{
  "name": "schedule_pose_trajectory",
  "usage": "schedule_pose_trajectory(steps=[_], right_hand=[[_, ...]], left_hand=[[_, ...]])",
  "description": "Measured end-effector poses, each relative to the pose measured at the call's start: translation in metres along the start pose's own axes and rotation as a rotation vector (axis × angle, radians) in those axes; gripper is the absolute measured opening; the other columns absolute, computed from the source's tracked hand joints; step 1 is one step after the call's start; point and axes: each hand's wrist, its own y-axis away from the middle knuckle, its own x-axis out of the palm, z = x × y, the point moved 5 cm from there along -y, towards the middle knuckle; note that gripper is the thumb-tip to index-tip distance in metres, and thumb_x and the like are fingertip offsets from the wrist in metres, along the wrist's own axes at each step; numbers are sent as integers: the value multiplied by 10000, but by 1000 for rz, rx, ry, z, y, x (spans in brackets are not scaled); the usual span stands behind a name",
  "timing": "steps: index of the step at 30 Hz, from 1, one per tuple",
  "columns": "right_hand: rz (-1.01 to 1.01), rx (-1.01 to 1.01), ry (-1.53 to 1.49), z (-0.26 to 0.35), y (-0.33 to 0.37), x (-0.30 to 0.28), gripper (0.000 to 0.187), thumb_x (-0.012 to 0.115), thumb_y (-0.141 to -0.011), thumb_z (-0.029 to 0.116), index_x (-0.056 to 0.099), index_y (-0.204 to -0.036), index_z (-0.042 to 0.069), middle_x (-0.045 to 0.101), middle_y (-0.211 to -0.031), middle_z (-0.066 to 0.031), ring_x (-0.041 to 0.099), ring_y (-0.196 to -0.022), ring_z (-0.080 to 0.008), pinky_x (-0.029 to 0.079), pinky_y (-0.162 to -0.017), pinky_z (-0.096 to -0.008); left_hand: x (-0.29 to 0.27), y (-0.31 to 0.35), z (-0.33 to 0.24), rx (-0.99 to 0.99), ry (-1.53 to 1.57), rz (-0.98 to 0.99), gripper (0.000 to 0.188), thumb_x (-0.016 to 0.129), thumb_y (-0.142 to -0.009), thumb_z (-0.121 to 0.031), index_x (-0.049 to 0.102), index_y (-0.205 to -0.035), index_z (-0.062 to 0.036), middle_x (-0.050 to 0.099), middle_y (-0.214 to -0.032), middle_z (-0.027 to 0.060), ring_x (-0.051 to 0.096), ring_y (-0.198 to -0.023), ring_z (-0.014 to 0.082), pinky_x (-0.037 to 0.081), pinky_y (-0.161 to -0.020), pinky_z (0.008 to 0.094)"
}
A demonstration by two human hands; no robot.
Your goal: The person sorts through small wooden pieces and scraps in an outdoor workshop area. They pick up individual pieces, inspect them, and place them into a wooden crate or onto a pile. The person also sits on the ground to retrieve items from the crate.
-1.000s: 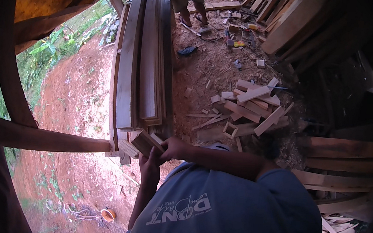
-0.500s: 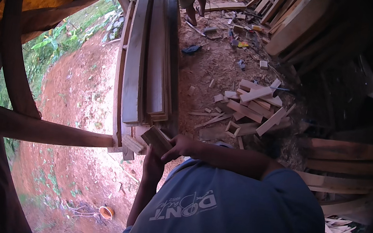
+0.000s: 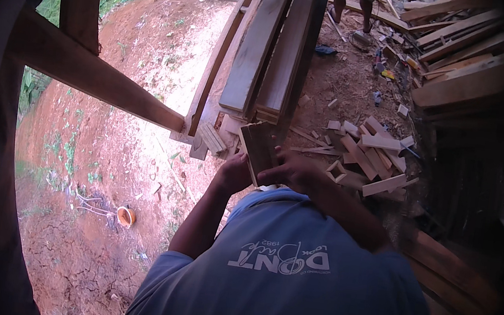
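Just in front of my chest I hold a short wooden block (image 3: 259, 143), with lines along its face like pieces stacked together. My left hand (image 3: 235, 173) is closed on its near left side. From the right, my right hand (image 3: 295, 170) grips it, thumb across the near end and fingers over the far side. Beyond my hands, long planks (image 3: 259, 51) lie side by side on a wooden bench (image 3: 209, 89). A small stack of short slats (image 3: 211, 138) rests at the bench's near end, left of the block.
A heap of wood offcuts (image 3: 378, 154) lies on the dirt floor to the right. Long boards (image 3: 468, 39) are piled at the far right. Another person's legs (image 3: 353, 6) stand beyond the bench. A slanting beam (image 3: 103, 86) meets the bench from the left. An orange pot (image 3: 126, 216) sits outside.
My view has swung, so the bench and floor sit further right. The block has been turned more upright in my hands, and both hands still hold it.
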Motion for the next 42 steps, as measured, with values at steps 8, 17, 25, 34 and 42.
schedule_pose_trajectory(steps=[8,17,25,34,42], right_hand=[[89,105,-165,-30,-21,-11,506,787,-839,48,572,-1292,-14,677,-1149,-102,673,-1037,-200,556,-907,-346],[-250,8,336,-30,13,-79,492,794,-877,135,582,-1281,-49,698,-1132,-114,665,-1083,-175,531,-966,-307],[-534,130,372,-79,74,-151,446,777,-897,188,604,-1259,-7,720,-1061,-47,671,-971,-111,508,-797,-249],[-780,134,358,-118,131,-184,463,802,-862,193,615,-1212,-46,726,-999,-69,670,-853,-112,513,-718,-266],[-920,488,822,-279,197,-289,266,824,-818,274,723,-846,29,681,-718,-71,641,-646,-199,525,-626,-381]], left_hand=[[-15,17,-3,-36,-91,-123,659,614,-996,-366,384,-1472,28,522,-1439,185,561,-1290,283,464,-1073,416],[-102,92,-95,159,-1841,-754,627,777,-841,-171,456,-1334,44,557,-1209,271,577,-1111,441,478,-988,453],[-181,47,-111,198,-2100,-778,450,794,-774,-145,526,-1117,-32,524,-1092,217,551,-1040,440,496,-875,486],[-238,40,-104,50,-2101,-761,668,795,-695,-113,517,-1293,-7,533,-1163,220,527,-1094,426,471,-972,489],[-228,43,-105,153,-2171,-721,658,776,-678,-100,501,-1261,35,544,-1166,247,536,-1090,448,467,-960,502]])
